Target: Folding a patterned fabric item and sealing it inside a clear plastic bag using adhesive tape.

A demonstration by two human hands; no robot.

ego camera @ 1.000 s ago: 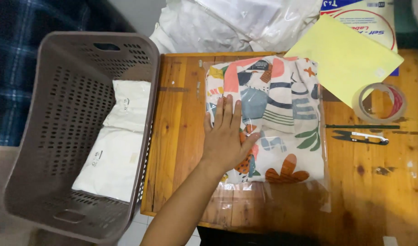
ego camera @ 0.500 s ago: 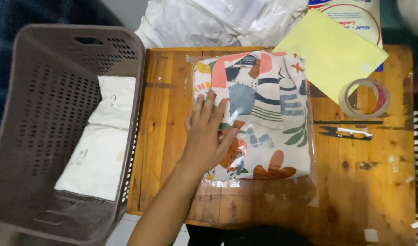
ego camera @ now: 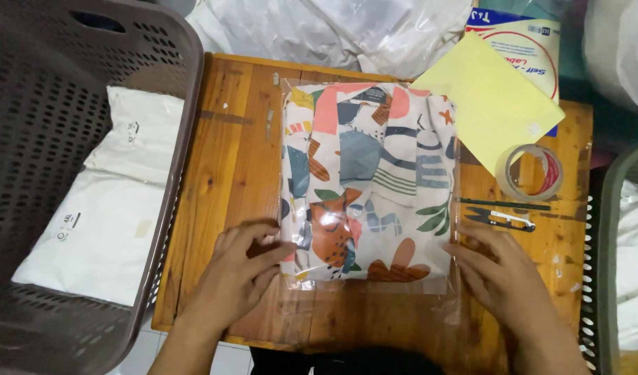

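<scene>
Pressing flat with spread fingers, the left hand [ego camera: 239, 274] and right hand [ego camera: 500, 278] should smooth the clear bag [ego camera: 367, 302] of patterned cloth [ego camera: 367, 180] evenly toward the table's [ego camera: 228, 139] near edge.

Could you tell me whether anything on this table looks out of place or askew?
Nothing is spilled or damaged. The yellow sheet lies tilted, overhanging the table's back edge, and the clear bag's open end sits loose and wrinkled between the left hand and right hand.

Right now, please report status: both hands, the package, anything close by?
Left hand and right hand open, fingers on the clear bag's lower corners. Patterned garment flat inside, on wooden table. Snips near right hand.
</scene>
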